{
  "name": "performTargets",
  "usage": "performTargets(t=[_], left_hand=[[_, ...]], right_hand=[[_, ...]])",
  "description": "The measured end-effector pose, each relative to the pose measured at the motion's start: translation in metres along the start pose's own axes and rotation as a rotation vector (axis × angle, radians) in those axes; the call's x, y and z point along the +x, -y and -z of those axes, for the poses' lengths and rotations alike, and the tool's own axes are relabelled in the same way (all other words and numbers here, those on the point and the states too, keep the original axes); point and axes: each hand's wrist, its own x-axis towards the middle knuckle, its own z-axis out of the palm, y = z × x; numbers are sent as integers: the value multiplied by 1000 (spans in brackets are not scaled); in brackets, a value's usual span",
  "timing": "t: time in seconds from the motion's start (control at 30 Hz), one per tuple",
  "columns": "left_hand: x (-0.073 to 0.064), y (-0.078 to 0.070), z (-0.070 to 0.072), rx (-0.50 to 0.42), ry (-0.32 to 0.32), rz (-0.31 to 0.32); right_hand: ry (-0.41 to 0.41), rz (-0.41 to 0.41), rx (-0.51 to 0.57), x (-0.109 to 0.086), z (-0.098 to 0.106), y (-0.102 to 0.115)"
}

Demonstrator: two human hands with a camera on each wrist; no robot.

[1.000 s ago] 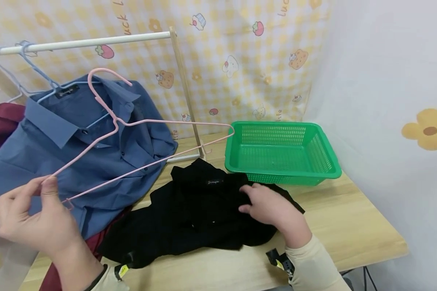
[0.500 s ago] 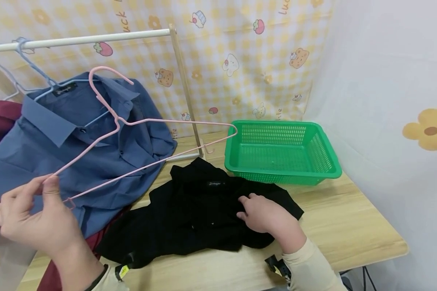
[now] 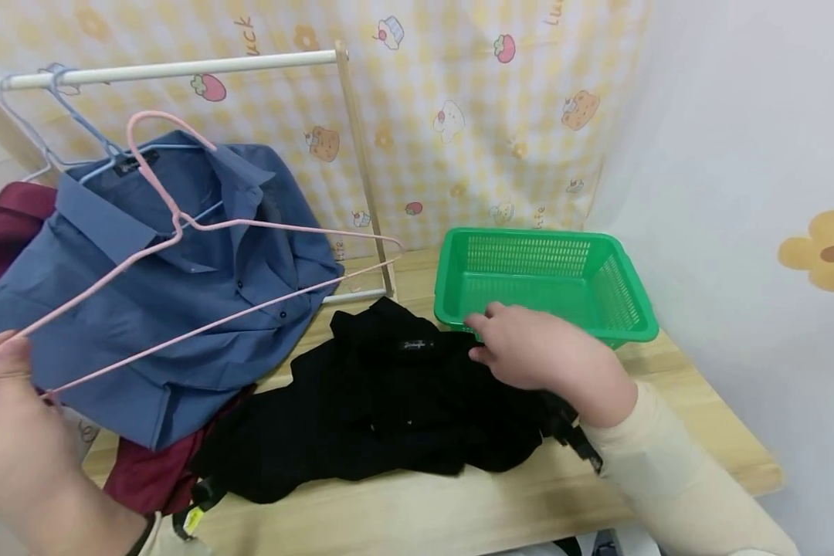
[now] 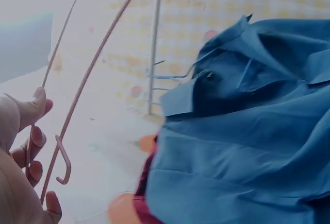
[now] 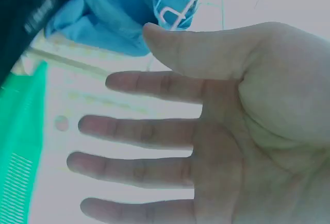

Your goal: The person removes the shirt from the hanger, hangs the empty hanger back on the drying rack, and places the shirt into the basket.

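Note:
My left hand (image 3: 21,455) grips one end of a pink wire clothes hanger (image 3: 178,218), thumb on top of the bar. The hanger slants up in front of the blue shirt, its hook pointing upward. In the left wrist view, the fingers curl round the hanger's thin arm beside a small notch hook (image 4: 64,162). A black collared shirt (image 3: 333,432) lies spread on the table, its neck label showing. Over the shirt's right shoulder, near the basket's front rim, is my right hand (image 3: 542,351). The right wrist view shows its fingers straight and spread, holding nothing.
A blue shirt (image 3: 146,332) hangs on a blue hanger from the white rail (image 3: 201,68) at left. Beside and below it is a maroon garment (image 3: 24,208). A green plastic basket (image 3: 641,328) stands at the table's back right, near the white wall.
My left hand has shifted left with the pink hanger. My right hand has moved up from the black shirt's chest toward its shoulder and the basket's rim. The head view has shifted slightly.

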Motion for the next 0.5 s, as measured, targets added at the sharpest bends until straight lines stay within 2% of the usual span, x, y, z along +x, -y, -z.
performTargets(t=[0.07,0.17,0.23,0.3,0.37,0.5], left_hand=[[4,-3,3,15,14,39],[8,-13,3,42,40,101],[9,-22,1,85,56,96],[8,-30,-3,117,52,67],[7,-38,-10,145,40,23],[9,-46,-21,195,1,-131]], right_hand=[[38,5,2,14,18,-2],[84,17,29,45,46,-7],[107,19,62,70,63,-11],[102,20,111,98,77,-13],[56,14,184,126,86,-14],[-80,-15,390,177,92,-10]])
